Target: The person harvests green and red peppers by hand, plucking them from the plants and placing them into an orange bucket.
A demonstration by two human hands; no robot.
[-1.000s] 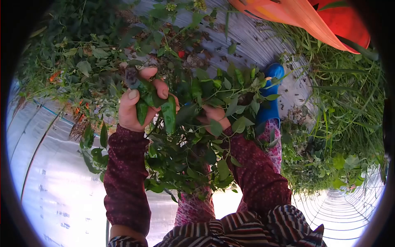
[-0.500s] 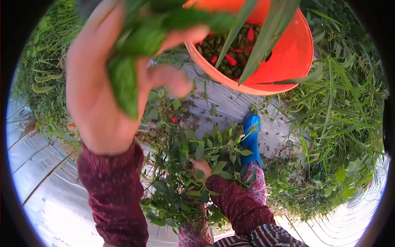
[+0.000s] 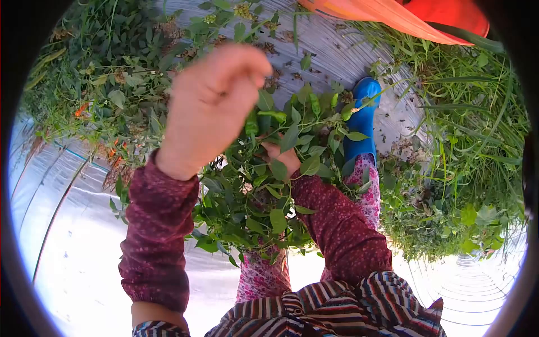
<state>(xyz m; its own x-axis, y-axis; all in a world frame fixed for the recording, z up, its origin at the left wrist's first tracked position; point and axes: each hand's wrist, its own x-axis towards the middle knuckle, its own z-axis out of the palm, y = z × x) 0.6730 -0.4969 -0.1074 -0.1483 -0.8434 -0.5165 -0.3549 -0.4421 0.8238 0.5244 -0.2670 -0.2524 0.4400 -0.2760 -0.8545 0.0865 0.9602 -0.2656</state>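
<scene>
My left hand (image 3: 216,106) hangs over the left side of a leafy chili pepper plant (image 3: 252,208), its fingers curled in and nothing showing in them. My right hand (image 3: 282,157) is partly covered by leaves and closed around the plant's stems in front of my legs. Several green chili peppers (image 3: 251,123) stick out at the plant's top, just right of my left hand. One pale green pepper (image 3: 348,110) lies close to the blue boot (image 3: 359,126).
An orange bucket (image 3: 382,17) is cut off at the upper right edge. Tall grass (image 3: 466,106) grows on the right, and weeds (image 3: 112,84) on the left. Silvery plastic sheeting (image 3: 258,39) with scattered dry bits covers the ground ahead.
My left hand has come back from beside the bucket toward the plant, and the green peppers it held are gone from it. The view has tilted down; my right hand stays on the plant.
</scene>
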